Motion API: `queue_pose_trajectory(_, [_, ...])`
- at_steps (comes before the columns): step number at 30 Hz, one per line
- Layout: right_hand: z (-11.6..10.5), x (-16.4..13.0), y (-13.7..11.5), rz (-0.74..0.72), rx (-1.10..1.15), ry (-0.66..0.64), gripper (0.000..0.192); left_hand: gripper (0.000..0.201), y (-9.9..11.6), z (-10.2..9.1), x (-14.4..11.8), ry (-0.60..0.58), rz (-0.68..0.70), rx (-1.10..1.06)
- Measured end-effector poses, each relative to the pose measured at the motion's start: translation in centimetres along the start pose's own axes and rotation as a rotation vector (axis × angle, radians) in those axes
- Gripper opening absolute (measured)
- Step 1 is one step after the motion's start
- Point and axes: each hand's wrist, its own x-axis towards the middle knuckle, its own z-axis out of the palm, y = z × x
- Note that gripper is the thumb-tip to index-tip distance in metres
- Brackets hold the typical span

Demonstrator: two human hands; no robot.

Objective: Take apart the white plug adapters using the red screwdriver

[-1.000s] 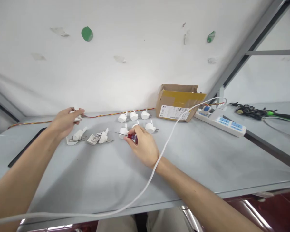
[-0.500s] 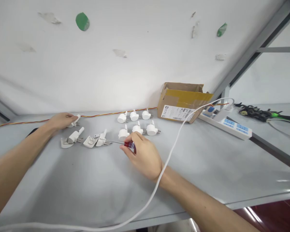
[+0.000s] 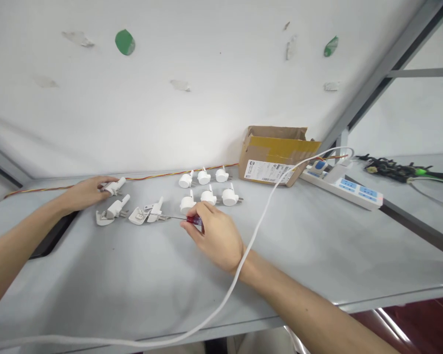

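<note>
Right hand [image 3: 216,235] pinches a red-handled screwdriver [image 3: 192,220] between thumb and fingers, low over the grey table [image 3: 140,275], shaft aimed at an opened white plug [image 3: 147,214]. Left hand [image 3: 84,192] lies on the table, fingertips closed around another white plug [image 3: 114,187] near the back edge. 6 round plugs [image 3: 206,189] sit in 2 rows just behind. A white cable [image 3: 262,216] crosses the right forearm toward a power strip [image 3: 349,188]. Cardboard box [image 3: 273,155] against the white wall [image 3: 192,108], where tape scraps cling.
</note>
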Motion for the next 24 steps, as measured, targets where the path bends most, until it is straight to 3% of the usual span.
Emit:
queue_pose_trajectory(3, [0.07,-0.01,0.11,-0.017,-0.004,0.003,0.011,0.055,0.38,-0.23,-0.36,-0.14,0.011,0.244])
queue_pose_trajectory(10, [0.07,0.12,0.1,0.003,-0.016,-0.013,0.011,0.051,0.11,0.16,-0.3,-0.144,0.075,0.29])
queue_pose_trajectory(24, [0.07,0.0,0.26,-0.016,-0.018,-0.037,0.012,0.06,0.33,-0.3,-0.66,-0.147,0.064,0.318])
